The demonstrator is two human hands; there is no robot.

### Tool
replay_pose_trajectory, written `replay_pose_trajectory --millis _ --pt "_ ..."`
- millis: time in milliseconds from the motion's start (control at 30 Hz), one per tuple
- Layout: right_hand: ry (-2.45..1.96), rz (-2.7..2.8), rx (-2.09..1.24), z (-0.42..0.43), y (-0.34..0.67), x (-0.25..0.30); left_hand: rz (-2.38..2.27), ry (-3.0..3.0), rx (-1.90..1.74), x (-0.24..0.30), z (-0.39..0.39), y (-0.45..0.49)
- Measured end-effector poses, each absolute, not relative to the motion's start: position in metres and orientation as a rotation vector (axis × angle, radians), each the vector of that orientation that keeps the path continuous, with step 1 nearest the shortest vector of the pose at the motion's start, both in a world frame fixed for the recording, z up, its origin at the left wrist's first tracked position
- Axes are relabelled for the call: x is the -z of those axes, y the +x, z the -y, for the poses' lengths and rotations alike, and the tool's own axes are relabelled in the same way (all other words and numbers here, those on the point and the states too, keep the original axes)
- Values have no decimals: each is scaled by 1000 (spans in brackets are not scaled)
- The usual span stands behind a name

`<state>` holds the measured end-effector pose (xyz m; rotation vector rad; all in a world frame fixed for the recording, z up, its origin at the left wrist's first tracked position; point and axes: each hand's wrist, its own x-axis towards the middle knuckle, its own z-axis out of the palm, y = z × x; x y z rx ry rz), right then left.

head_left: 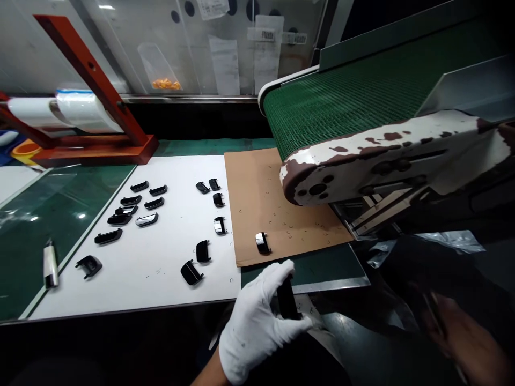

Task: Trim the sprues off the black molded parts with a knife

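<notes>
My left hand (259, 324), in a white glove, is closed around a black plastic part (287, 299), pinched between thumb and fingers just off the table's front edge. At the right, my right hand (462, 327) is bare, dim and blurred; a thin dark shape lies along it, and its fingers cannot be made out. A similar small black part (262, 243) rests on the brown cardboard sheet (257, 187), beyond my left hand. More black parts, among them a curved one (192, 272), lie in loose groups on the white sheet (169, 252).
A green conveyor belt (341, 107) with a chipped white frame (354, 153) overhangs the cardboard at right. At left stand a red roll holder (96, 153) with clear film rolls (86, 110) and a white marker-like tube (50, 265). Small curly scraps dot the cardboard.
</notes>
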<state>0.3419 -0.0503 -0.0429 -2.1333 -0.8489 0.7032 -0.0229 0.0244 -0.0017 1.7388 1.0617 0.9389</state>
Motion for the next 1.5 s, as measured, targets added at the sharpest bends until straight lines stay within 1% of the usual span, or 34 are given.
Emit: replay_pose_trajectory --millis 67,233,333,433,533,733,1000,1233,1500 --pt "-2036 895 -876 45 296 38 -1040 1736 -972 1 -24 -22" --pt "-1666 1515 -1168 26 204 5 -1034 1765 -952 0 -20 -24" --pt "-1570 1750 -1154 15 178 -18 -1062 1720 -962 -3 -16 -24" --pt "-1637 1929 -1063 7 162 -33 -1068 1658 -959 -8 -14 -24" --pt "-1737 2064 -1043 -1 152 -40 -1076 1597 -967 -13 -14 -24" --pt "-1807 2175 -1080 -10 148 -46 -1012 1453 -955 -17 -15 -25" --pt "-1640 2134 -1220 -10 149 -45 -974 1480 -877 -14 -15 -29" --pt "-1577 2136 -1249 -10 148 -41 -966 1405 -841 -13 -15 -31" --pt "-1660 2255 -1137 -6 144 -33 -951 1399 -853 -13 -16 -29"
